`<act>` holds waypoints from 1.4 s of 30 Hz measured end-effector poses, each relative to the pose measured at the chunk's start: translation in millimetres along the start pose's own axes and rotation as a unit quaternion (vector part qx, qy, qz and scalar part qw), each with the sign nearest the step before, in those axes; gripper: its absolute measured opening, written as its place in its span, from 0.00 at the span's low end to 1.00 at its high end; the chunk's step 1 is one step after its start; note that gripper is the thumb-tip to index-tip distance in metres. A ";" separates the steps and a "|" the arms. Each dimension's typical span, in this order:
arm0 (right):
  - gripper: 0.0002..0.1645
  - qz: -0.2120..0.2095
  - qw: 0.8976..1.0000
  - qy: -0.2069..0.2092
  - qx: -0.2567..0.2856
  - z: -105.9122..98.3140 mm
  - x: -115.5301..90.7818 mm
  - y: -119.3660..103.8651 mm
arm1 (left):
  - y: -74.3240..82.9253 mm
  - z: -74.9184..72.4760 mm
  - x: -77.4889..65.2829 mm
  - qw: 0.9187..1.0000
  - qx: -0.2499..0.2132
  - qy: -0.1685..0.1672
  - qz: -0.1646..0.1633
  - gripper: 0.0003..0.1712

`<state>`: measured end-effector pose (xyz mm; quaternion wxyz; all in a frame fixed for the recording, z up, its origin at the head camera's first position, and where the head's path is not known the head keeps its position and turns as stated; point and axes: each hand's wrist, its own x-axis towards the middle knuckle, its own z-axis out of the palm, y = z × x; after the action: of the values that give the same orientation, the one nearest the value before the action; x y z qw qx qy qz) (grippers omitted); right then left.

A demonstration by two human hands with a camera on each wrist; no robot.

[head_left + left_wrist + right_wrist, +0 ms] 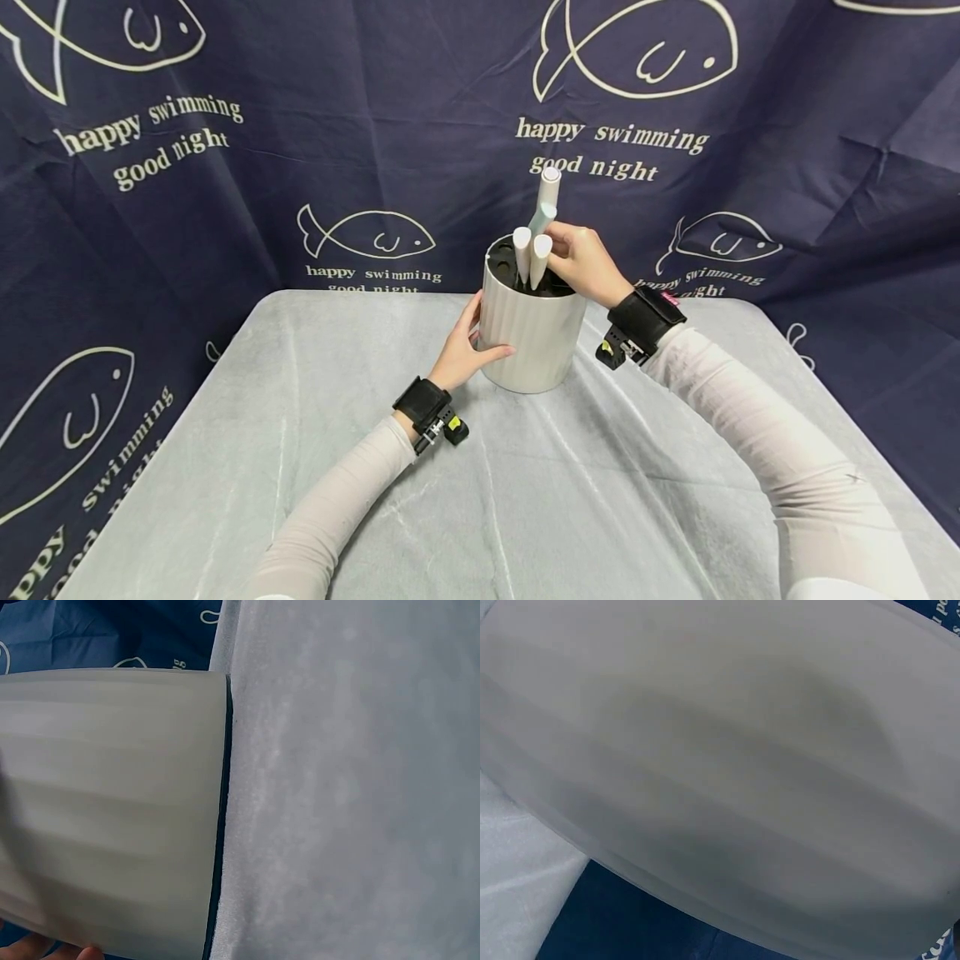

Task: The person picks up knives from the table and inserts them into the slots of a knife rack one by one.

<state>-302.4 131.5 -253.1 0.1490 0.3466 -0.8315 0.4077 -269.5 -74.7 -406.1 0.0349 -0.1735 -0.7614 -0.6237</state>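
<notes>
A white ribbed knife holder (pixel 531 346) with a black slotted top stands upright near the table's far edge. My left hand (pixel 461 350) grips its left side, thumb across the front and fingers around the back. Over the top, my right hand (pixel 588 262) pinches a knife with a pale blue handle (pixel 543 218), the grip partly hidden behind the other handles. Two white handles (pixel 522 248) rise in front of it, and a taller white handle (pixel 550 185) stands behind. The blades are out of sight. The holder's ribbed wall (pixel 705 772) fills the right wrist view.
A pale grey cloth (pixel 360 350) with creases covers the table. Behind it hangs a dark blue curtain (pixel 450 125) printed with white fish and lettering. Both wrists wear black straps with small mounts (pixel 423 404).
</notes>
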 end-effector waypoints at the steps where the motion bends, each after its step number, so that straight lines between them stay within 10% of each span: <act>1: 0.09 -0.005 1.000 0.000 -0.010 0.0 0.3 -0.2 | 0.0 0.1 -0.1 1.000 0.001 0.000 0.001 0.60; 12: 0.10 -0.038 0.991 -0.023 -0.125 -0.8 11.2 -5.4 | -1.0 -1.1 -0.4 1.000 0.003 0.001 0.000 0.60; 28: 0.15 -0.031 0.994 -0.006 -0.109 -1.2 6.3 -4.2 | -0.4 -2.4 -1.5 1.000 0.003 -0.002 0.003 0.60; 42: 0.18 -0.006 0.998 0.047 -0.047 -19.1 -38.8 5.5 | 5.2 -6.6 -0.3 0.999 0.031 -0.005 0.005 0.59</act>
<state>-279.1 166.5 -264.9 0.2072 0.3248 -0.8396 0.3829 -268.7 -80.3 -399.9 0.0397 -0.1796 -0.7797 -0.5986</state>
